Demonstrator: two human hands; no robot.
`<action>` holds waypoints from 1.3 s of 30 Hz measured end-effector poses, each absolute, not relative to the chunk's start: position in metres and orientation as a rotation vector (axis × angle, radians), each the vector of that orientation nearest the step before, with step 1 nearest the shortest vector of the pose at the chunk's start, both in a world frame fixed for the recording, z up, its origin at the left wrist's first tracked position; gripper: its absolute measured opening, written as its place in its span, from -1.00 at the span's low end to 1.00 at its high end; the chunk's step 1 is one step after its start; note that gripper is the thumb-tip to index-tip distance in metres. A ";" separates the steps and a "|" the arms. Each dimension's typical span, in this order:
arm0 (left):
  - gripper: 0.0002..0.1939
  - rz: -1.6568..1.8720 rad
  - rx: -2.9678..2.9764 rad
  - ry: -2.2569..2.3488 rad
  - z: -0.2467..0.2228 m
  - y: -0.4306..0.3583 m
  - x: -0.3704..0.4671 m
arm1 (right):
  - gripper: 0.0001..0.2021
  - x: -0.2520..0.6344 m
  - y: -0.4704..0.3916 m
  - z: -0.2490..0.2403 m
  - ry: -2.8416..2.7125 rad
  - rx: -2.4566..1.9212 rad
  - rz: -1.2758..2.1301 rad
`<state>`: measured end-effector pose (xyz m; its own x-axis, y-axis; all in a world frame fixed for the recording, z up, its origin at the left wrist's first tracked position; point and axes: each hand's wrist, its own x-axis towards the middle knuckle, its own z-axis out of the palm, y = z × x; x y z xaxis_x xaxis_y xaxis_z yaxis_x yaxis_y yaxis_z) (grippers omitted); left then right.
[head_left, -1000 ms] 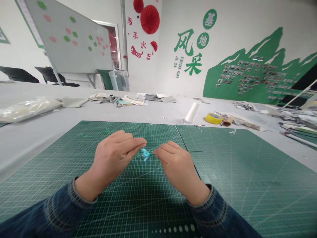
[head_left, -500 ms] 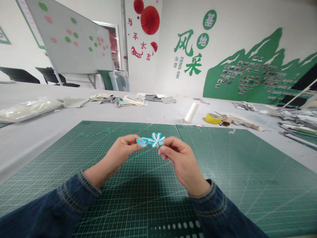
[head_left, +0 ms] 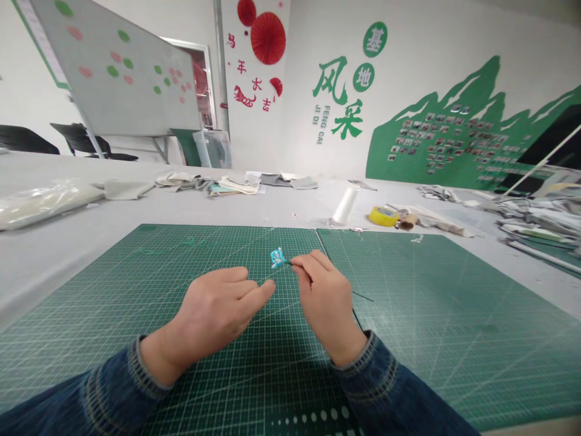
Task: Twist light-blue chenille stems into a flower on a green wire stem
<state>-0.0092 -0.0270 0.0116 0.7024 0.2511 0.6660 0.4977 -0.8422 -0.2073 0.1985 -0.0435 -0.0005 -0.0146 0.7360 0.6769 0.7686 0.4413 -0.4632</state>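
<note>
Soft light, perhaps slight blur

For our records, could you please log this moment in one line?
right hand: pinching dark stem | left hand: near blue ornament, grip unclear | below: green cutting mat

right hand point(head_left: 324, 297) pinching stemmed blue ornament point(head_left: 277, 258), left hand point(head_left: 218, 315) near, green mats point(head_left: 436, 315) below

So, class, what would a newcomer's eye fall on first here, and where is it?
Probably the small bright blue piece near the middle, on a thin dark stem pinched in the right hand, above the green cutting mat. Next might come the red paper fans high up, left of centre, and the large green mountain shape on the wall at right.
</note>
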 end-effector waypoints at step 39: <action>-0.84 -1.153 -2.595 -0.762 0.004 -0.028 -0.002 | -0.87 0.192 -0.045 0.000 -1.642 -1.243 0.198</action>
<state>-0.0016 -0.0281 0.0039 0.5626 0.3740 0.7373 0.5314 -0.8468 0.0240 0.1925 -0.0449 0.0003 0.0557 0.7885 0.6125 0.6203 0.4534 -0.6401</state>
